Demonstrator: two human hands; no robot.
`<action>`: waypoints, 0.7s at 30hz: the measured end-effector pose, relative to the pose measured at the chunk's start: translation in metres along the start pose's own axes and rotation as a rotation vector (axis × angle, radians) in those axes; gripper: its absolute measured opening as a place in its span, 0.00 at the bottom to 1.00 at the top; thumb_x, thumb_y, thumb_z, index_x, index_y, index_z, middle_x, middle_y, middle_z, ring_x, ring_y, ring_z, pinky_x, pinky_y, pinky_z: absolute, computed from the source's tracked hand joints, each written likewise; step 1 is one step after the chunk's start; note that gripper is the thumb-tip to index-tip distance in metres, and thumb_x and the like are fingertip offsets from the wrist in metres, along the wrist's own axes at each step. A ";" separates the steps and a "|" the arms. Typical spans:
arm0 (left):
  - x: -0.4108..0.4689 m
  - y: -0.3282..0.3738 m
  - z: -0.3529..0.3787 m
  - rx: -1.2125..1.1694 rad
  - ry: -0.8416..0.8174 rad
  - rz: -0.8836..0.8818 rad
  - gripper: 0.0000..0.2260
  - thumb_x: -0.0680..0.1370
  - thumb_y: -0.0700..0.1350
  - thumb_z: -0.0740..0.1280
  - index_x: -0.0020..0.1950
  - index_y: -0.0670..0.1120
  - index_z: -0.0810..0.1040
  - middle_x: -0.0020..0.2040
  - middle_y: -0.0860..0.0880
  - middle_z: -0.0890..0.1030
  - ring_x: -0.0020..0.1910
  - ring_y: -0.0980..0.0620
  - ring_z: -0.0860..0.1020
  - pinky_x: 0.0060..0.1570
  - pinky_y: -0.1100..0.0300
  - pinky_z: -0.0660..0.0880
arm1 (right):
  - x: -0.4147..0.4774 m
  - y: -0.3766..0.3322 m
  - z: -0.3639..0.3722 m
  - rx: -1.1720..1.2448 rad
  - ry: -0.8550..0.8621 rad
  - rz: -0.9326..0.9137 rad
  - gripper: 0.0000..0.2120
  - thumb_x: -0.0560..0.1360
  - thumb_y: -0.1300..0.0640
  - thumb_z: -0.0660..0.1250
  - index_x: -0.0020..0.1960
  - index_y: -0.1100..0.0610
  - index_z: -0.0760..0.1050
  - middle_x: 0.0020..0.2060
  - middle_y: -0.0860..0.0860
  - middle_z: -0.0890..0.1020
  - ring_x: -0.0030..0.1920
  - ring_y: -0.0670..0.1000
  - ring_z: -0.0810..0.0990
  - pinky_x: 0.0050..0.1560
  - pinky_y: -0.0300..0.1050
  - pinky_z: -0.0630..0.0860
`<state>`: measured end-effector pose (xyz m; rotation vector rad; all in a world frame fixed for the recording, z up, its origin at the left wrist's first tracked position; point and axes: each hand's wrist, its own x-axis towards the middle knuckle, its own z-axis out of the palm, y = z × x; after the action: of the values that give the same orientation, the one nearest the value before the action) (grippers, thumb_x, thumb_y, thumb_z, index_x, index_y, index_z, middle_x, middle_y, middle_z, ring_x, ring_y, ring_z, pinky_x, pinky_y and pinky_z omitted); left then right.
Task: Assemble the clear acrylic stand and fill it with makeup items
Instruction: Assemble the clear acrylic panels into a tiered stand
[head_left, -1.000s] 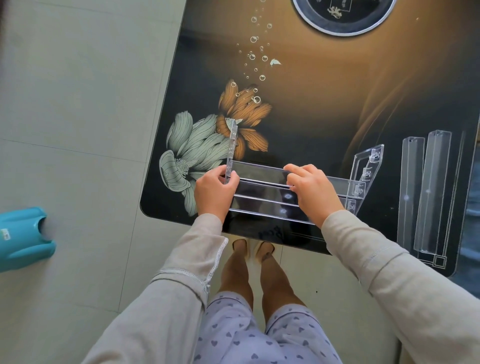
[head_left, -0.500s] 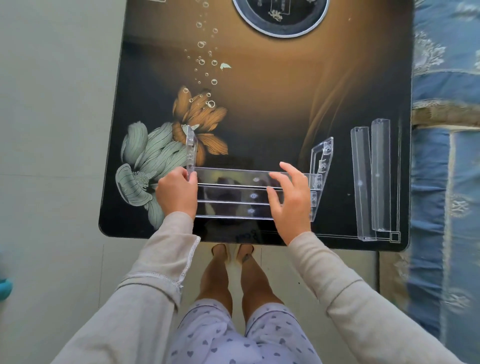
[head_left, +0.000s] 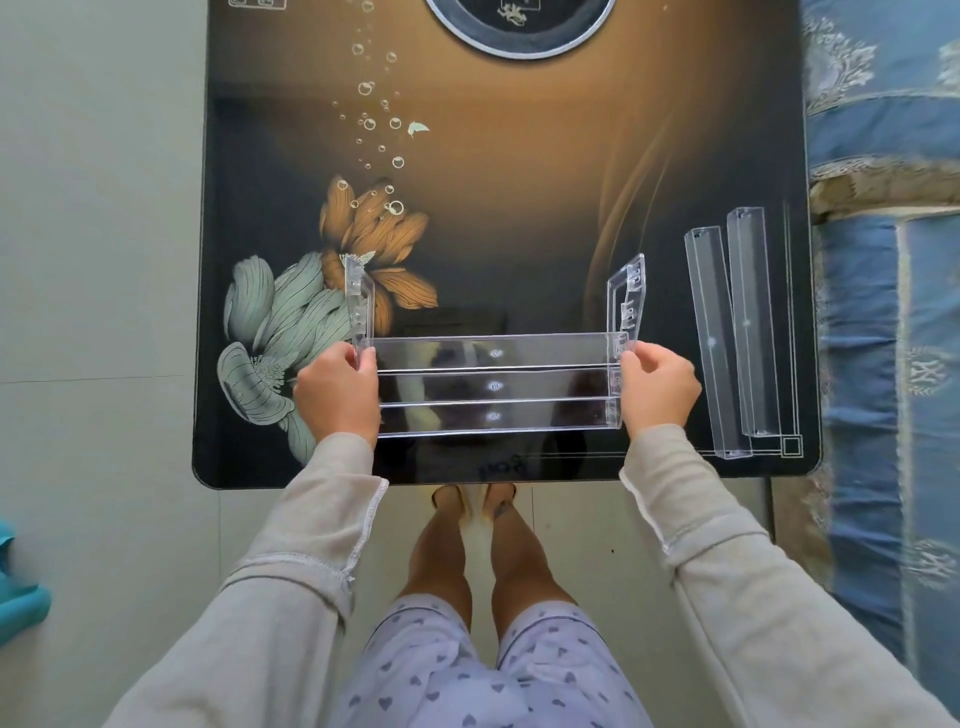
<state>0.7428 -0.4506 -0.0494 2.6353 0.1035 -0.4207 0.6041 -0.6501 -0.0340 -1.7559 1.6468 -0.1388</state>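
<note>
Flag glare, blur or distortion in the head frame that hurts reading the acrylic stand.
Head view: glossy tabletop reflects a dark shape beneath the acrylic stand, so its shelf edges read faint; blue fabric at the right edge looks smeared; mild wide-angle stretch toward corners; soft light, no hard shadows.

A clear stand (head_left: 493, 387) sits near the front edge of a dark table (head_left: 519, 234) printed with flowers and bubbles. Three shelves are fitted between its two side panels (head_left: 629, 312), whose far ends stick out bare. The left hand (head_left: 337, 395) grips the stand's left end and the right hand (head_left: 660, 389) its right end, fingers curled round the panels. Two loose shelves (head_left: 711, 343) lie side by side near the table's right edge, apart from the stand. A blue cloth (head_left: 883, 312) lies right of the table. A teal thing (head_left: 21, 603) sits on the floor (head_left: 104, 260) at far left.
</note>
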 end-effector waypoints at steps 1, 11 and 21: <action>0.000 0.000 0.000 -0.001 0.000 0.001 0.12 0.77 0.45 0.64 0.44 0.37 0.81 0.41 0.38 0.83 0.36 0.49 0.71 0.36 0.59 0.65 | 0.003 -0.002 -0.001 -0.059 -0.010 -0.013 0.11 0.75 0.61 0.62 0.52 0.64 0.81 0.48 0.60 0.84 0.49 0.59 0.80 0.50 0.40 0.71; 0.001 0.000 -0.006 0.037 -0.035 0.035 0.12 0.77 0.44 0.63 0.49 0.38 0.82 0.43 0.36 0.84 0.44 0.37 0.79 0.46 0.51 0.75 | 0.011 -0.015 -0.007 -0.339 -0.111 -0.113 0.10 0.75 0.64 0.62 0.53 0.64 0.80 0.49 0.62 0.83 0.52 0.62 0.81 0.57 0.49 0.75; -0.003 0.004 -0.004 0.016 -0.029 0.003 0.11 0.77 0.43 0.64 0.51 0.38 0.82 0.45 0.36 0.84 0.46 0.36 0.80 0.50 0.48 0.77 | 0.013 -0.014 -0.007 -0.328 -0.093 -0.100 0.09 0.75 0.64 0.65 0.54 0.63 0.79 0.50 0.61 0.83 0.52 0.61 0.81 0.57 0.49 0.76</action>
<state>0.7420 -0.4520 -0.0435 2.6438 0.0865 -0.4605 0.6147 -0.6661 -0.0258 -2.0558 1.5823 0.1748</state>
